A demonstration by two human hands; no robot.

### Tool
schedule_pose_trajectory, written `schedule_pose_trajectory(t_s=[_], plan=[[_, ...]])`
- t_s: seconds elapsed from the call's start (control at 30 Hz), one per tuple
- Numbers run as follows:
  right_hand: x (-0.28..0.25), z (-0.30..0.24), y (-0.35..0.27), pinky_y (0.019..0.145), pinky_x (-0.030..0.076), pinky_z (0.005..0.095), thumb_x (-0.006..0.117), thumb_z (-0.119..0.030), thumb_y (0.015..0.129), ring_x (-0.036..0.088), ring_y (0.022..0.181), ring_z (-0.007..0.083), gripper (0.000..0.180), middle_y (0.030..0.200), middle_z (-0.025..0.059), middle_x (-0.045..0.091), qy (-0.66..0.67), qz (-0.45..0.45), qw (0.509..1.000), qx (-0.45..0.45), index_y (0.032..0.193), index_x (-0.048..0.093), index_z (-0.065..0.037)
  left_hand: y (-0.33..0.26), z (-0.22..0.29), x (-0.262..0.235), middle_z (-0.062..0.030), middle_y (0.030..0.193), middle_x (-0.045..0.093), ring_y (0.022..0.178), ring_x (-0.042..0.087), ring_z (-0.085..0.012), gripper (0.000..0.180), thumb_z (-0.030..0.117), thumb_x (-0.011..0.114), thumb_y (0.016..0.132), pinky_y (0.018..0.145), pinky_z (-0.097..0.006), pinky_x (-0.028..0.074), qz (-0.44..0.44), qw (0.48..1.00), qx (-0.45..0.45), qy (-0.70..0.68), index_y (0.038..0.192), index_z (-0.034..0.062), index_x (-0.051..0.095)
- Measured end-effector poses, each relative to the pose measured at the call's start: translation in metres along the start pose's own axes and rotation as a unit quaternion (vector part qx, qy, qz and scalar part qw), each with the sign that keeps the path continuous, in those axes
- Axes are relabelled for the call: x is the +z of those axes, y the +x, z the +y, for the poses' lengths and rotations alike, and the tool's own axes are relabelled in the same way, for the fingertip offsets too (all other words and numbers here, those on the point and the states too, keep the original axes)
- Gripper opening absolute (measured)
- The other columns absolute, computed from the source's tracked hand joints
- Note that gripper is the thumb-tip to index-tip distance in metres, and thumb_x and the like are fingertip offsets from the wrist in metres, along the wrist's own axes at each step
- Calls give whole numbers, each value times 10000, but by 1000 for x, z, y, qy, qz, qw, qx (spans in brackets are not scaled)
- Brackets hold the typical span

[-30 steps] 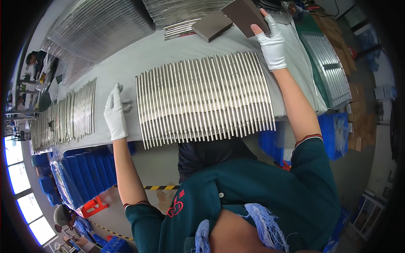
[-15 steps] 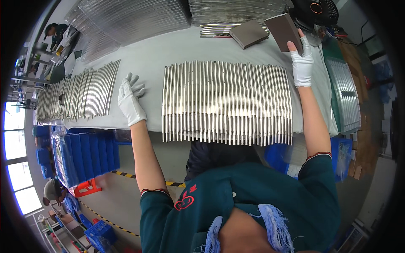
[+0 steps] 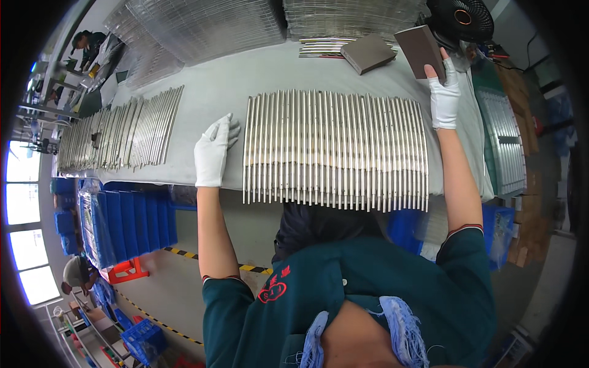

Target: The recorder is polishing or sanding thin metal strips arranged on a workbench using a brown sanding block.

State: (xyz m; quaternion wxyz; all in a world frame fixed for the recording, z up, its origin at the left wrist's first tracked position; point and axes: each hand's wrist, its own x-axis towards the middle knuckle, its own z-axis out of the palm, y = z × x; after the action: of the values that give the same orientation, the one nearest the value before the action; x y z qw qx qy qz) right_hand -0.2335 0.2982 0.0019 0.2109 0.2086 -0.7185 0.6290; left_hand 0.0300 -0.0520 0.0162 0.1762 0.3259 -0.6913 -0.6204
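Observation:
A row of shiny metal rods (image 3: 336,141) lies side by side on the light-covered table in front of me, their near ends sticking out past its edge. My right hand (image 3: 444,101), in a white glove with bare thumb and fingertip, grips a dark brown rectangular block (image 3: 420,52) beyond the rods' far right corner. A second brown block (image 3: 369,55) rests to its left, by a few thin rods. Just left of the row is my left hand (image 3: 215,150), gloved in white, its fingers loosely bent and partly apart, holding nothing.
More metal rods (image 3: 126,132) lie at the table's left end. Stacked clear plastic trays (image 3: 215,30) and a black fan (image 3: 461,21) stand at the back. Blue crates (image 3: 132,224) are below at left. Two other people appear at far left.
My left hand has moved right, closer to the row of rods, and its fingers have drawn nearer together. My right hand still holds the brown block. The view has shifted slightly.

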Motion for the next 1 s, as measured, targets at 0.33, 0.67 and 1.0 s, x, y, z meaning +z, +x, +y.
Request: schedule_pose_trajectory(t_s=[0.33,0.67,1.0], plan=[[1,3,-4,951,447,264,677,-113,893,567,1099,132,529,1264,59,583,32,-43,999,-6,1384,480,-99,-113,13,77,-133,1300,548,1238,495,-308,584,237,736,766,1053,-435,365,-246,750,423,445,1282,57,533],[-2,1,-4,951,446,267,683,-127,890,566,1102,137,532,1261,58,582,20,-54,998,6,1382,482,-96,-111,-5,81,-103,1247,560,1205,509,-304,652,160,748,633,1016,-430,394,-188,730,473,457,1241,62,535],[2,-20,-14,932,450,239,739,-160,839,572,1065,93,575,1235,44,625,-23,-175,982,64,1369,521,-118,-114,0,73,-123,1169,583,1078,577,-305,579,314,768,648,919,-422,457,-214,744,493,397,1151,89,592]])
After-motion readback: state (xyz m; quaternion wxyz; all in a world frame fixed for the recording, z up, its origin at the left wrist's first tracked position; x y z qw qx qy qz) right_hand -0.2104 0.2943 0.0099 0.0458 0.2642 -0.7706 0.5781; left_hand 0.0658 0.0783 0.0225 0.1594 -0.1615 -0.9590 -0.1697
